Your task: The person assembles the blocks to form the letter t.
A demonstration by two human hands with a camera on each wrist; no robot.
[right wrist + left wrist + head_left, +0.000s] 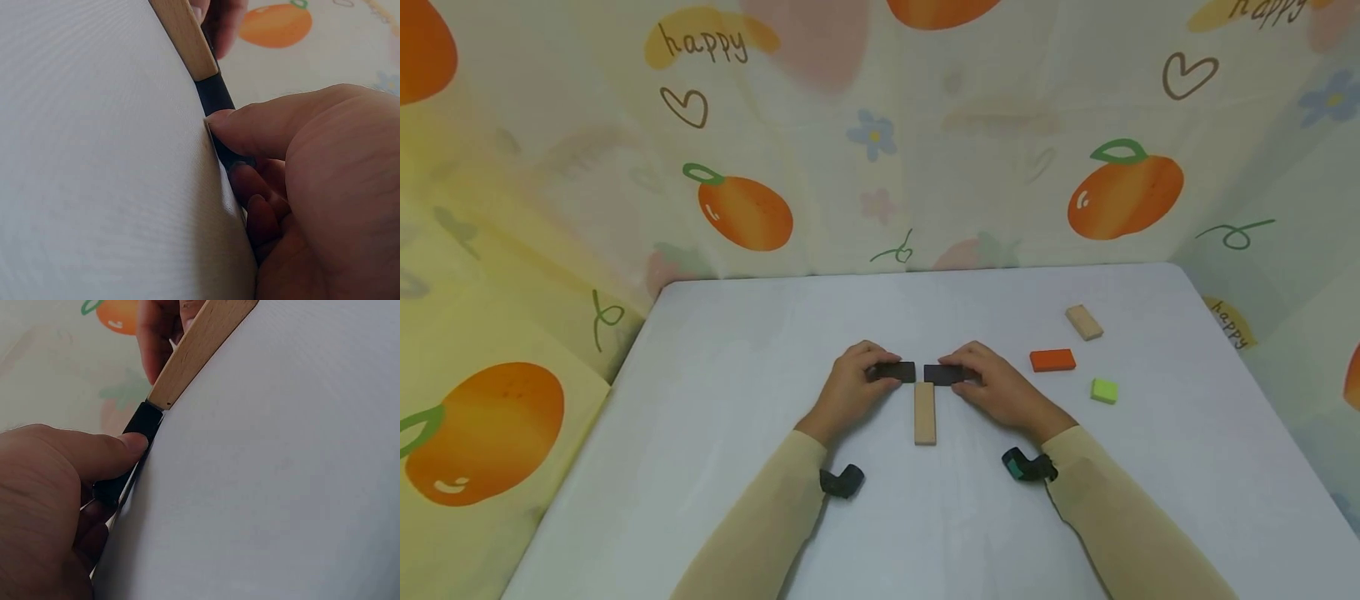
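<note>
Between thumb and fingers my left hand [855, 379] pinches a black block [904, 372] on the white table. My right hand [988, 380] pinches a second black block [937, 375] in the same way. The two black blocks lie nearly in line, a narrow gap between their inner ends. Below that gap is a plain wooden block [925, 417], pointing toward me, its far end close by both black ones. In the left wrist view the left thumb presses on the black block's [147, 417] near side. The right wrist view shows the other black block [215, 94] under the right thumb.
To the right on the table [745, 350] lie a small wooden block [1084, 322], an orange-red block [1052, 360] and a small lime-green block [1104, 391]. A patterned cloth [985, 192] with printed oranges stands behind the table's far edge.
</note>
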